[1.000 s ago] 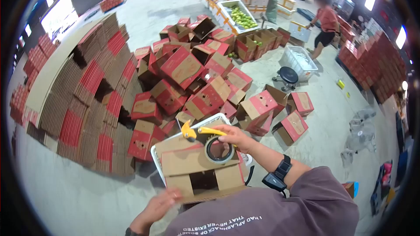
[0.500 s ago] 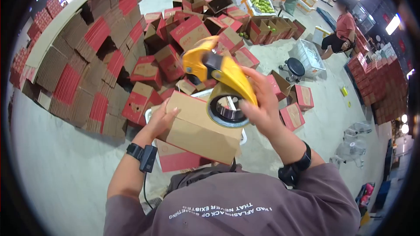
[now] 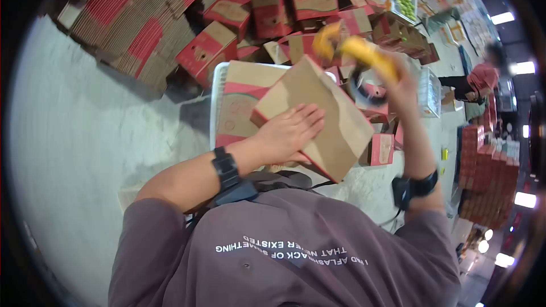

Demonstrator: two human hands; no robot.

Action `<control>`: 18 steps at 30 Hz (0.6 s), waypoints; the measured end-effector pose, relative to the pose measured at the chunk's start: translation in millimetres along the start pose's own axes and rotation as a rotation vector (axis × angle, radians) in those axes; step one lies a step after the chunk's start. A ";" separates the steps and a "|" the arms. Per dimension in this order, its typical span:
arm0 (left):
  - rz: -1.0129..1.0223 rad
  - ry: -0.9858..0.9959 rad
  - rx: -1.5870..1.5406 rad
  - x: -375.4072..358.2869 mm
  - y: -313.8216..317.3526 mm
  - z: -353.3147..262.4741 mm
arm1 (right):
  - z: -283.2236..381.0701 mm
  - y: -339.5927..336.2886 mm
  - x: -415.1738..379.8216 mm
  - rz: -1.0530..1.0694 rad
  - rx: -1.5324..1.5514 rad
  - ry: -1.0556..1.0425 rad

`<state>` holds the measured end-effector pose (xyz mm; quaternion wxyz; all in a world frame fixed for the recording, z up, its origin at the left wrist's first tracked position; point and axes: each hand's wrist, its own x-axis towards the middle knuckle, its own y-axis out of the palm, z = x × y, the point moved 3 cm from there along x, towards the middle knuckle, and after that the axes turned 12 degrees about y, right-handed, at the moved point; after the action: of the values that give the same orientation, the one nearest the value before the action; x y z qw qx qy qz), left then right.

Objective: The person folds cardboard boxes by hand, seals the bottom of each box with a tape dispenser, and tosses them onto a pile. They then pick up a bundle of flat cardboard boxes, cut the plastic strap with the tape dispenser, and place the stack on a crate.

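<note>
From afar, I am seeing a heap of red-and-brown cartons (image 3: 313, 0) crowding twelve o'clock beyond the work, flattened cardboard (image 3: 122, 0) standing at ten, a fruit crate (image 3: 416, 3) sitting at one and a co-worker (image 3: 482, 78) showing between two and three. At nine, a white bin (image 3: 215, 108) is peeking out, another carton (image 3: 239, 113) showing within its rim. The held carton (image 3: 344, 131) is tilting before the grey shirt (image 3: 290, 233), its long axis running from half past ten to half past four. My left hand (image 3: 293, 131) is lying flat across it, fingers straight toward two, hiding part of its face. At the carton's one o'clock, my right hand (image 3: 401, 82) is clutching the blurred tape dispenser (image 3: 367, 57), its head pointing toward ten.
</note>
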<state>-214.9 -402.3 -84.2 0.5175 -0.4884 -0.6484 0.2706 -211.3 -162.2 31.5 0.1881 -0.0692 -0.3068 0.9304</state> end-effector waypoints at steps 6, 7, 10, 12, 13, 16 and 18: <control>-0.102 0.012 -0.055 -4.2 9.6 5.6 | 111.5 168.6 135.1 0.602 -0.803 -0.103; -0.117 -0.007 -0.049 -6.7 13.9 8.3 | 110.7 209.7 139.3 0.715 -0.964 -0.185; -0.187 -0.001 -0.106 -10.3 20.0 8.9 | 100.1 290.7 123.8 0.835 -1.148 -0.111; -0.161 -0.020 -0.105 -10.6 12.5 8.2 | 106.5 301.1 103.1 0.933 -1.244 -0.062; -0.126 -0.023 -0.105 -9.6 9.0 6.2 | 107.5 286.3 93.4 1.012 -1.378 -0.102; -0.118 -0.018 -0.079 -6.0 6.5 8.2 | 139.5 204.0 100.3 0.937 -1.283 -0.182; -0.212 -0.001 -0.049 -5.2 2.5 5.0 | 162.3 141.0 65.0 0.782 -1.151 -0.182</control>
<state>-218.7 -405.4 -90.1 0.5308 -0.4294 -0.7031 0.1987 -354.1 -329.6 76.7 -0.2530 -0.1849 -0.7179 0.6216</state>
